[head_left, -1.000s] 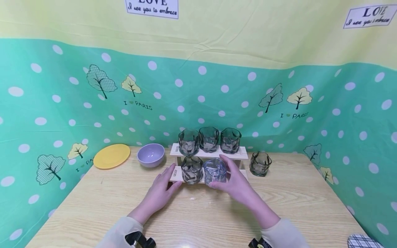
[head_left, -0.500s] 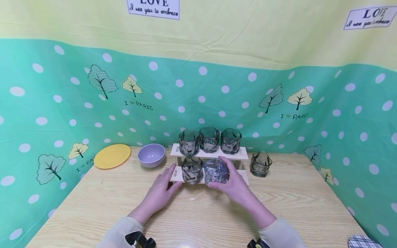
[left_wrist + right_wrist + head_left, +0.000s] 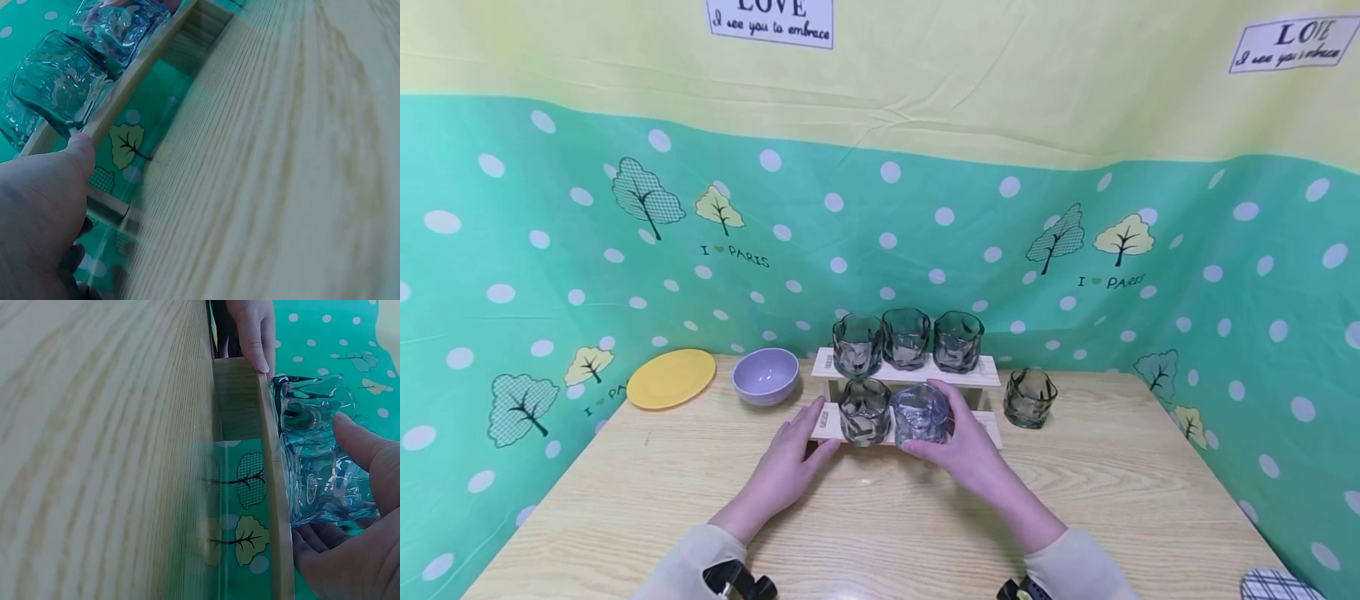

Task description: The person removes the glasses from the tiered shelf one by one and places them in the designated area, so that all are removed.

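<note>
Head cam: curtain [image 3: 857,225] behind desk [image 3: 865,533] has white L tag [image 3: 771,23], "LOVE / I see you to embrace", top cropped; R tag [image 3: 1292,43] "LOVE", 2nd line warped, ends "embrace".
Tree prints [image 3: 1123,235]: "I (heart) PARIS" x2; a 3rd cut short at far L.
Rack [image 3: 991,374]: 2 wood shelves, sm. print at L end of each, too tiny to read.
Blue glass [image 3: 919,417]: on lower shelf by front edge, approx. midway along, just R of smoky glass [image 3: 865,414].
R hand [image 3: 966,446]: curled round blue glass, thumb at front, fingers at back R side, gap filled by glass.
L hand [image 3: 786,454]: thumb & forefinger in wide V, holding rack's front L corner; other fingers partly hidden.
Upper shelf: 3 dark glasses [image 3: 906,342] in a row.
Desk: yellow plate [image 3: 671,379] at back L corner; purple bowl [image 3: 765,382] near back edge, L of rack; another dark glass [image 3: 1030,402] R of rack; checked cloth [image 3: 1273,586], cropped, by R edge.
Vs 1 s ago: R sleeve [image 3: 1078,567] slightly further L; blue glass, L hand & rack same spots.
</note>
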Demonstrator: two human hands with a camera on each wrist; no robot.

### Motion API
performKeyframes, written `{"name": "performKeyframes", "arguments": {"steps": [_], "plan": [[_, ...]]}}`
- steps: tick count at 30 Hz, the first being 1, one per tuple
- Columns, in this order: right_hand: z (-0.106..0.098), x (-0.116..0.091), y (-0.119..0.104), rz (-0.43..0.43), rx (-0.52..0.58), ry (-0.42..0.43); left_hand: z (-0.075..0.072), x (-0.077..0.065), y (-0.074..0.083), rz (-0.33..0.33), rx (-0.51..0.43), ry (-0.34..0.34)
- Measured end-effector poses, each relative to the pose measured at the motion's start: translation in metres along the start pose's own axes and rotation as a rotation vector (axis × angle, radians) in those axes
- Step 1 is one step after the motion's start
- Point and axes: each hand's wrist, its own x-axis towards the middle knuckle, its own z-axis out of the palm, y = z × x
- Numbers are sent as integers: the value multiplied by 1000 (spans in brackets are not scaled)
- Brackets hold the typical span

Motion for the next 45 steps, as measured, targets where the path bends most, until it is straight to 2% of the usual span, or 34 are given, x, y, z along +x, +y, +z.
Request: {"name": "performKeyframes", "arguments": {"steps": [13,21,28,45], "plan": [[-1,2,-1,29,-17,15,0,-1,-1,6,-6,5],[-1,2,-1,32,-73,36,0,-1,-1,7,-4,5],[-3,0,-1,28,-47,40,0,-1,-1,5,3,12],[-22,-4,-16,21,-59,46,0,-2,0,19,2,21]]}}
